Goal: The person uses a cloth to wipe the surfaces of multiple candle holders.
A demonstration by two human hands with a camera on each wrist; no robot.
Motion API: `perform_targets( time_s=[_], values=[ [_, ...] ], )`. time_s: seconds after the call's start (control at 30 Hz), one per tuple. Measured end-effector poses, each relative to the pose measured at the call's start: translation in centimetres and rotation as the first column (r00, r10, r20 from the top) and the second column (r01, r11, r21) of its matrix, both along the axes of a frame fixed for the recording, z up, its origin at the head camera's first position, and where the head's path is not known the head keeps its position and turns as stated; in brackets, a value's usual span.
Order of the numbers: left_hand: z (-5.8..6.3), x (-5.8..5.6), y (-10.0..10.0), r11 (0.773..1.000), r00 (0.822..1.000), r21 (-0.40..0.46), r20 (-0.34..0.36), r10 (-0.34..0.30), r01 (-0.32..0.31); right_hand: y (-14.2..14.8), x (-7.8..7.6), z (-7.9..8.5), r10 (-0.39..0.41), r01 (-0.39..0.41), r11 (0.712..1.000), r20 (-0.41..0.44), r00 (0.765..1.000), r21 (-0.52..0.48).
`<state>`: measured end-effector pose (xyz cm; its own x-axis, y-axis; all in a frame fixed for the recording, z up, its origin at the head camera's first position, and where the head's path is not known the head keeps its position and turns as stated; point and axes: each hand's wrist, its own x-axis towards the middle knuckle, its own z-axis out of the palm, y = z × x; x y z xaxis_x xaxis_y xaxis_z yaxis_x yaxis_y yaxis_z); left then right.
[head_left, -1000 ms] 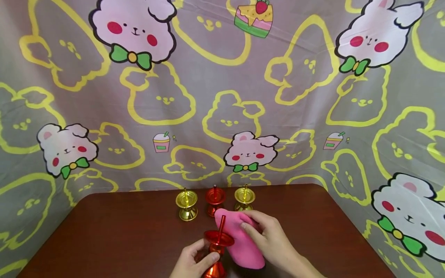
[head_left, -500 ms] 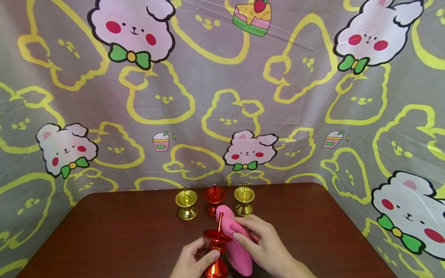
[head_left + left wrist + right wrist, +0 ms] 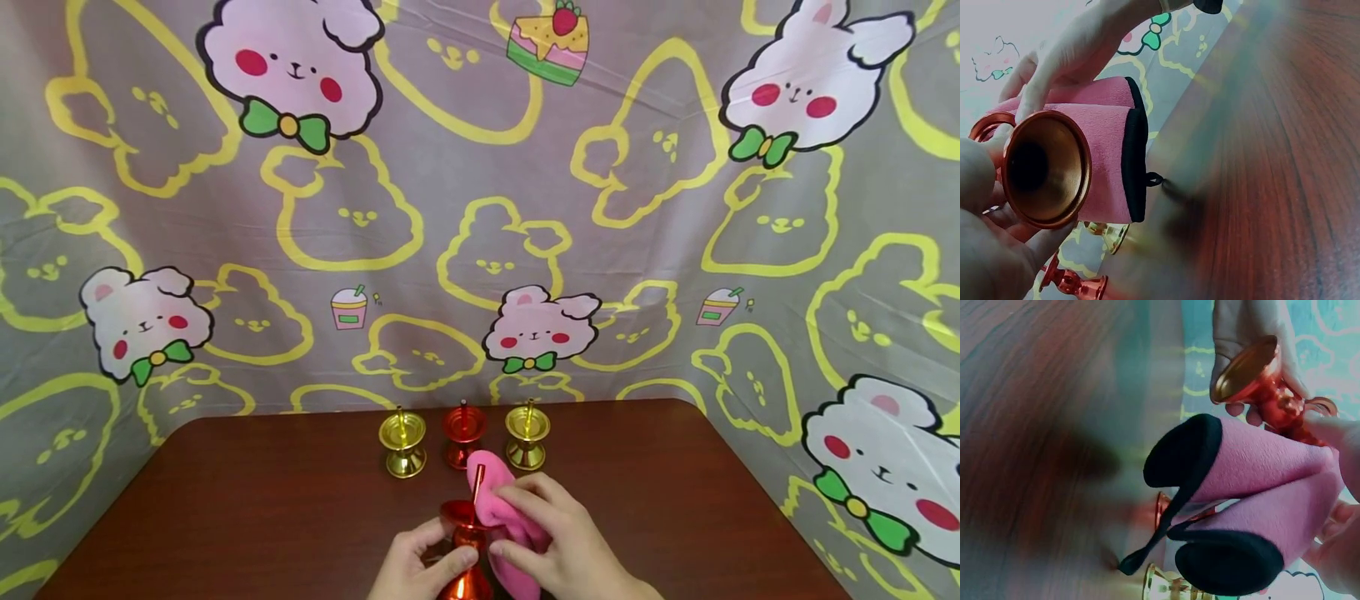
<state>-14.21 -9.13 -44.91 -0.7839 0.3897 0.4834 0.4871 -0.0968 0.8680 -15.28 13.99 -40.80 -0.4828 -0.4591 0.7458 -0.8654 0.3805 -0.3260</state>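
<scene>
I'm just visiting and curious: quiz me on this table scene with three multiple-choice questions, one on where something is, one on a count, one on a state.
1. Where is the pink cloth?
A. in the right hand, against the near red holder
B. flat at the table's far edge
C. draped over a gold holder

2. How many candle holders stand in the back row?
A. one
B. three
C. five

3. What is the left hand doing?
A. resting flat
B. holding the cloth
C. gripping the red holder

Answers: 1 A, fingers pinch it beside the stem. 2 B, gold, red, gold. 3 C, fingers curl round its stem.
</scene>
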Motion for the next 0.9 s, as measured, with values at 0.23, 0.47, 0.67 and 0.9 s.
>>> perform_targets(
  time_s=[0.23,0.47,0.67,0.9],
  values=[
    [-0.2,0.1,0.2,0.998,0.998,-0.058,0.045,0.034,-0.031,0.0,-0.1,-0.6,-0.041,0.048,0.997,-0.102,0.994,0.063],
    [-0.4,0.2,0.4,0.998,0.996,-0.066,0.088,0.005,0.001,0.2,-0.4,-0.7,0.005,0.019,0.988,-0.154,0.988,0.155],
    [-0.6,0.1,0.6,0.999,0.996,-0.053,0.090,0.003,0.001,0.2,-0.7,-0.3,0.010,0.029,0.979,-0.185,0.983,0.202],
    [-1.1,-0.3,0.9,0.987,0.988,-0.098,-0.101,0.118,-0.128,0.3,-0.8,-0.2,-0.004,0.048,0.968,-0.179,0.984,0.247]
  ],
)
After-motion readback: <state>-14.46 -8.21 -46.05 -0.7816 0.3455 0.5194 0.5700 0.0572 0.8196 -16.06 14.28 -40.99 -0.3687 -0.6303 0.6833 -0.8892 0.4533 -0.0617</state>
